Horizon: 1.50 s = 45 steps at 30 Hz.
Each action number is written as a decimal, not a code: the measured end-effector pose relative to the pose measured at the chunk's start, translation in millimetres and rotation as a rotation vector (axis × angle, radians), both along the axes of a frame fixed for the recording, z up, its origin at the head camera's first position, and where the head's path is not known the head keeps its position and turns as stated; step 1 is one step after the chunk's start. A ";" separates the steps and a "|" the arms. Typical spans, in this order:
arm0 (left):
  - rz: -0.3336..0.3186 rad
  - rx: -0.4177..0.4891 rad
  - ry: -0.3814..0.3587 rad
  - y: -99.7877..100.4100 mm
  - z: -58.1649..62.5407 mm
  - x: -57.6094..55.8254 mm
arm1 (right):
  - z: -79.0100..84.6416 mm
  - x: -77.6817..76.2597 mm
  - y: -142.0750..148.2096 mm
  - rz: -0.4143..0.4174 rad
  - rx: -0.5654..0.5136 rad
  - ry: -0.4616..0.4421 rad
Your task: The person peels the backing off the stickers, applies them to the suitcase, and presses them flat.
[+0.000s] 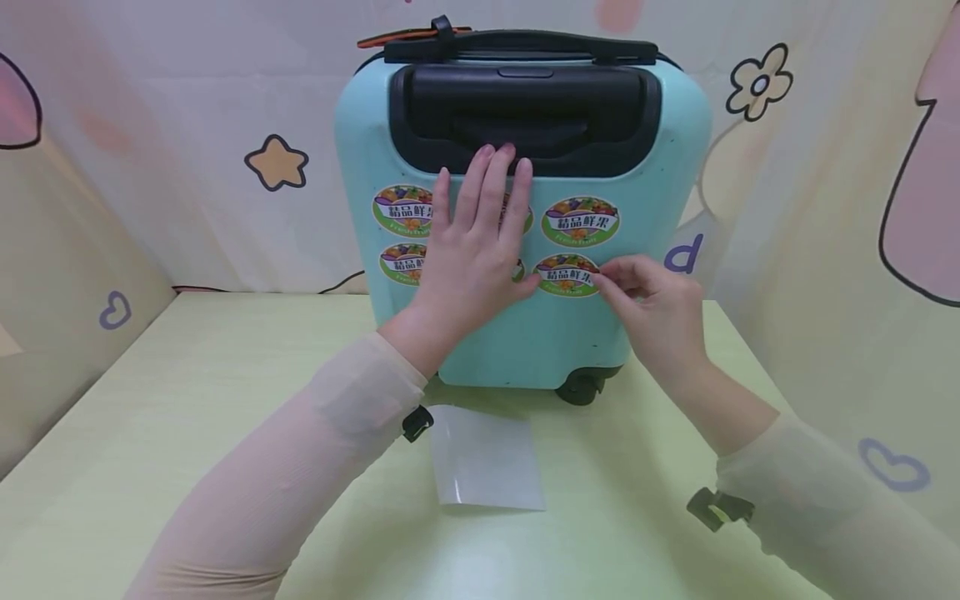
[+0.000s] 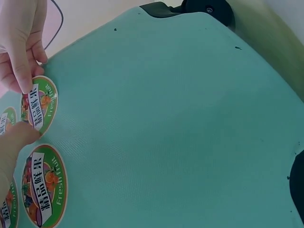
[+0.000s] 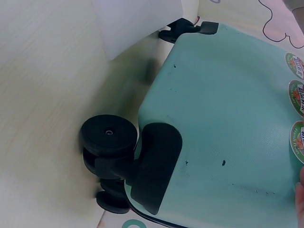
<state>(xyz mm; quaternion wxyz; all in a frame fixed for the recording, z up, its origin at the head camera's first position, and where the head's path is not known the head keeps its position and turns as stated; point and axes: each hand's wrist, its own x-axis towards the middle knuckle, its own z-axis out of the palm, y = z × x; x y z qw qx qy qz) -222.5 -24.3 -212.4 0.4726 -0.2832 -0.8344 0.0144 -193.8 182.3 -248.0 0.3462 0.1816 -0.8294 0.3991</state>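
A light-blue suitcase (image 1: pixel 502 350) stands upright on the table, with two rows of oval fruit stickers on its front. My right hand (image 1: pixel 663 312) pinches the right edge of the lower-right fruit sticker (image 1: pixel 566 276) between thumb and finger. Spread over the middle stickers and partly hiding them, my left hand (image 1: pixel 468 258) lies with straight fingers against the case; its thumb touches that same sticker's left edge. In the left wrist view, both thumbs meet the sticker (image 2: pixel 46 107) at opposite ends. Only a sliver of the right hand (image 3: pixel 300 199) shows in the right wrist view.
A whitish glossy sheet (image 1: pixel 487 462) lies on the pale green table (image 1: pixel 360 517) before the suitcase. Black caster wheels (image 3: pixel 109 135) support the case, and a black handle (image 1: pixel 525 46) tops it. Printed cloth (image 1: pixel 187 125) hangs behind and at the sides.
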 end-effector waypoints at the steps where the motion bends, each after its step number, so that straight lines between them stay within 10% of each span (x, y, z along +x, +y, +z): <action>1: -0.003 0.005 0.005 0.3 0.0 0.0 | -0.1 -0.2 0.0 -0.001 0.006 0.013; 21: 0.009 -0.007 0.053 -4.8 6.1 -0.3 | -2.6 -2.4 4.3 -0.037 0.227 0.205; 26: 0.007 -0.023 0.052 -5.6 9.1 0.3 | -14.7 -4.8 5.1 -0.011 0.295 0.449; 30: -0.003 -0.023 0.064 -5.4 10.6 0.4 | -39.3 -6.1 -3.1 0.054 0.594 0.633; 35: -0.019 -0.004 0.044 -4.2 11.9 0.6 | -62.5 -9.8 -11.9 0.024 0.892 0.552; 45: -0.044 0.007 0.033 -5.6 12.5 -0.8 | -65.4 -14.8 3.2 -0.039 0.932 0.475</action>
